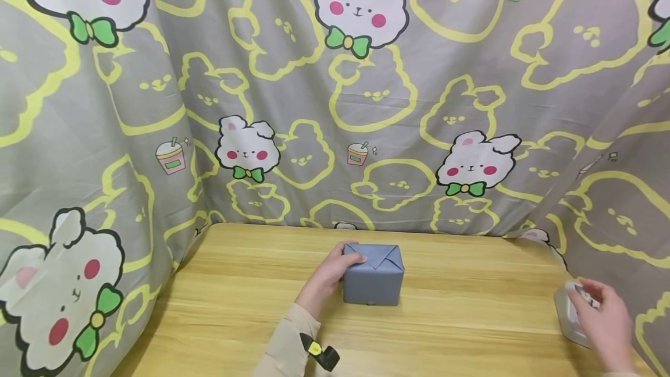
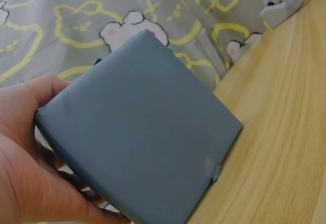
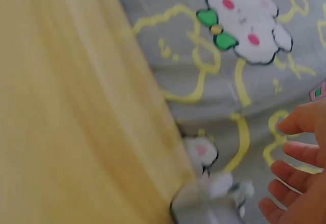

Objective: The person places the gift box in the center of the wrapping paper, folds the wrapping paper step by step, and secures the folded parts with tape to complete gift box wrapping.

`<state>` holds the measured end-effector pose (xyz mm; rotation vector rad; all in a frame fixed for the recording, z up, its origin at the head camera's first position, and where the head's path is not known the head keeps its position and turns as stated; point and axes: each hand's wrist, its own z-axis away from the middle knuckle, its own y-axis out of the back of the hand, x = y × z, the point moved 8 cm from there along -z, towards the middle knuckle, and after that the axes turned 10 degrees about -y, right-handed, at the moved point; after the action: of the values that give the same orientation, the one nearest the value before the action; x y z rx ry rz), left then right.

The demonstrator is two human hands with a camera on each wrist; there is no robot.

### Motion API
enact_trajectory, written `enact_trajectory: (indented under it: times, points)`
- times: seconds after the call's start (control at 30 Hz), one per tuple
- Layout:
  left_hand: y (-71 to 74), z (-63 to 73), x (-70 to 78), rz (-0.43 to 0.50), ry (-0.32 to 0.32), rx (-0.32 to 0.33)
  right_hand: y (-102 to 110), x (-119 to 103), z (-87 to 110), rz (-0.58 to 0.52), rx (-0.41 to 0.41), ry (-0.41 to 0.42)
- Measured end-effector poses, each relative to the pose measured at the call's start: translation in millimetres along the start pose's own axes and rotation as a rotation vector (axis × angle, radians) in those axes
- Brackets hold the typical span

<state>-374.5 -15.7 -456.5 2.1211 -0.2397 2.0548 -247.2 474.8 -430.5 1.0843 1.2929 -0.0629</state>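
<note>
A blue-grey wrapped box [image 1: 373, 287] sits on the wooden table, folded paper flaps on its top. My left hand [image 1: 328, 275] grips its left side, thumb on the top edge and fingers behind. In the left wrist view, a bit of clear tape [image 2: 209, 167] shows near one edge of the box. At the table's right side is a small grey container [image 1: 566, 324] with white and dark pieces in its top. Over it hovers my right hand [image 1: 604, 314]; in the right wrist view its fingers [image 3: 289, 191] are spread, holding nothing.
A grey patterned curtain [image 1: 293, 98] hangs round the back and both sides of the table [image 1: 251, 284]. The grey container stands close to the right curtain. A black strap with a yellow label [image 1: 316, 349] is on my left sleeve.
</note>
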Motion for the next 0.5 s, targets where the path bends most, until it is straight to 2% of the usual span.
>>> enact_trajectory:
  times: [0.1, 0.23, 0.37, 0.5]
  points:
    - [0.1, 0.0, -1.2, -0.001, 0.006, 0.002, 2, 18, -4.9, 0.065, 0.002, -0.093]
    - [0.2, 0.6, -1.2, -0.007, 0.009, 0.002, -2, 42, -9.1, 0.165, -0.101, -0.222]
    - [-0.9, 1.5, -0.5, -0.015, 0.011, -0.002, -4, 58, -8.3, 0.229, -0.188, -0.272]
    - [-2.0, 1.7, -1.1, -0.021, 0.012, -0.006, -2, 61, -7.5, 0.267, -0.182, -0.254]
